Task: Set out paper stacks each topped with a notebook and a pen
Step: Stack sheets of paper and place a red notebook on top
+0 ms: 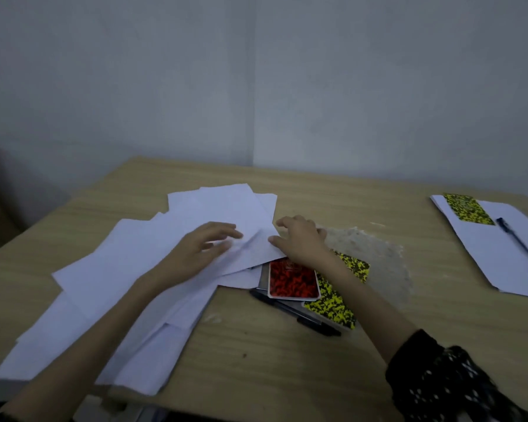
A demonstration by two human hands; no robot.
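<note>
Loose white paper sheets (110, 269) lie scattered over the left half of the wooden table (287, 360). My left hand (201, 248) rests flat on the top sheets, fingers spread. My right hand (299, 239) touches the right edge of those sheets with its fingertips. Below my right hand lie a red patterned notebook (293, 280), a yellow-and-black notebook (336, 303) and dark pens (302, 315), partly tucked under them. At the far right, a squared paper stack (506, 257) carries another yellow-and-black notebook (467, 208) and a blue pen (518, 242).
A rough worn patch (375, 248) marks the table surface right of my right hand. Grey walls meet in a corner behind the table. Some sheets overhang the table's front left edge.
</note>
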